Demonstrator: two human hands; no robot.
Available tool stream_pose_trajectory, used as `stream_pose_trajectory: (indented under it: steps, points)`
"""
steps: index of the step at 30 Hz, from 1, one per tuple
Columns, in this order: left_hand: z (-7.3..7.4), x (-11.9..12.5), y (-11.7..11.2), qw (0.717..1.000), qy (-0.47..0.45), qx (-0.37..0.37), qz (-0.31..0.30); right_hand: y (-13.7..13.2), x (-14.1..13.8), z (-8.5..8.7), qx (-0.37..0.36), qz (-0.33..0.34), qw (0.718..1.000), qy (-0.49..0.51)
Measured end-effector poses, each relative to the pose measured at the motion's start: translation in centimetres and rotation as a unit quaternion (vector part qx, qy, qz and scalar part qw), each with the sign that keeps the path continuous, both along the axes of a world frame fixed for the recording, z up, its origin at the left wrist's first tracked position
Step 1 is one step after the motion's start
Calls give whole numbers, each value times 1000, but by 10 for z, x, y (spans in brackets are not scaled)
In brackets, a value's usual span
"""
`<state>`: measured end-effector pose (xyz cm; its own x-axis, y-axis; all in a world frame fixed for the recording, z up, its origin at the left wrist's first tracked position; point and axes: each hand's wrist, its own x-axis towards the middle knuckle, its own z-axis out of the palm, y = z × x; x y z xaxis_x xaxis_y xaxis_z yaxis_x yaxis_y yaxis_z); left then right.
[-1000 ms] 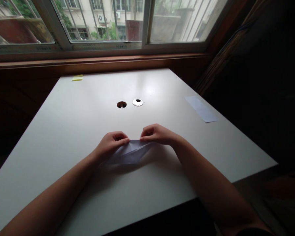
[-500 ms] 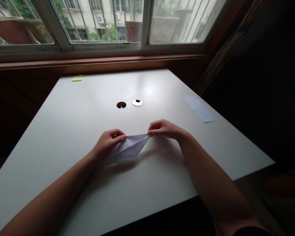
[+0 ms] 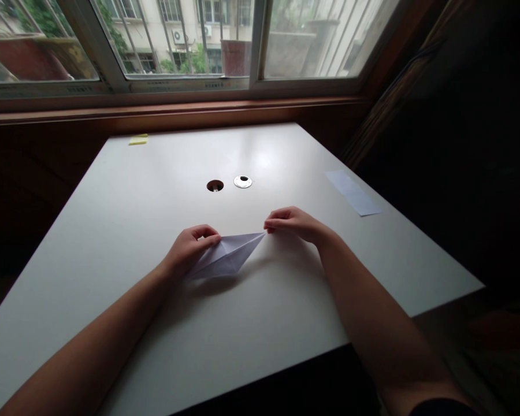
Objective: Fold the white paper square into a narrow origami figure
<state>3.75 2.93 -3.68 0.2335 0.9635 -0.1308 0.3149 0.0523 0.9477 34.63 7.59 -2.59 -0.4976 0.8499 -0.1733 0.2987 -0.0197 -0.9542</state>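
Note:
A white sheet of folded paper [image 3: 227, 260], creased into a pointed shape, is held just above the white table [image 3: 125, 208]. My left hand [image 3: 190, 249] pinches its upper left edge between thumb and fingers and hides the left end. The sharp right tip of the paper reaches the fingertips of my right hand [image 3: 288, 221]. Those fingers are pressed together. Whether the tip is between them or only beside them is too small to make out.
A pale strip of paper [image 3: 353, 193] lies by the table's right edge. A yellow sticky note [image 3: 138, 140] is at the far left corner. Beyond my hands are an open round hole [image 3: 215, 186] and a metal-rimmed cap [image 3: 242, 182]. A window [image 3: 186, 52] stands behind the table.
My right hand has risen slightly and shifted right, and the paper's right tip, earlier covered by the fingers, now shows. The paper's lower corner has lifted a little.

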Motion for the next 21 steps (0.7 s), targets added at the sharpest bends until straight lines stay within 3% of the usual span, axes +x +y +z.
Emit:
stream_pose_trajectory:
  steps: [3,11,15,18,21]
  points:
    - [0,-1,1,1000,5,6,-9,-2,-5,-2,14,-9,1000,18]
    - [2,-1,2,997,56,29,-49,-20,-45,1,42,92,994,-49]
    - [-2,-2,3,996,53,55,-37,-19,-50,-7,47,70,996,-31]
    - [-6,-5,5,988,24,150,28,-14,-47,-12,57,1,998,-25]
    - [-7,-9,4,945,66,302,103,-9,-43,-16,86,-71,993,-50]
